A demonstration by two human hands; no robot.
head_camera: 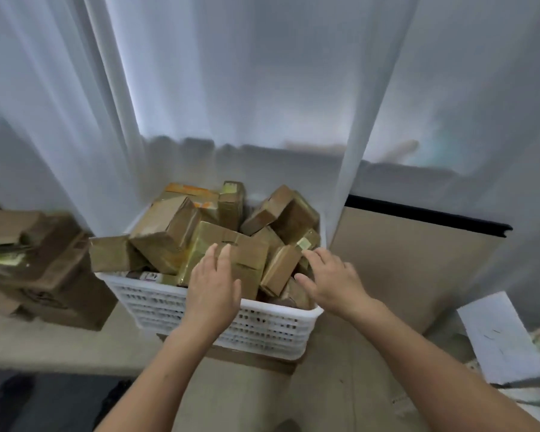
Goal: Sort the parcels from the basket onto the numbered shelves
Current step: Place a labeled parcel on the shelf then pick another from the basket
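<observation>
Seemingly at the start of a pick, two bare forearms reach forward from the bottom of the view into a white plastic lattice basket (262, 332), which is heaped above its rim with brown cardboard parcels (166, 232) lying at all angles. The left hand (214, 275) lies flat, fingers straight and together, on or just over the near end of a large flat brown parcel wrapped in glossy clear tape (222, 236) at the middle of the heap; it grips nothing. The right hand (334, 279) hovers just beside it with fingers spread and slightly bent, also empty, above a small plain brown cardboard box (281, 266) that leans against the large one. These boxes look stiff and probably light, but the tape is likely slippery, so a hold across opposite edges or corners should be safer than pressing on the shiny faces. Lifting one may let leaning neighbours slide. A white sheer curtain (231, 88) hangs behind the basket, and a stack of loose brown cartons (38, 254) sits to the left. No numbered shelves are in view.
</observation>
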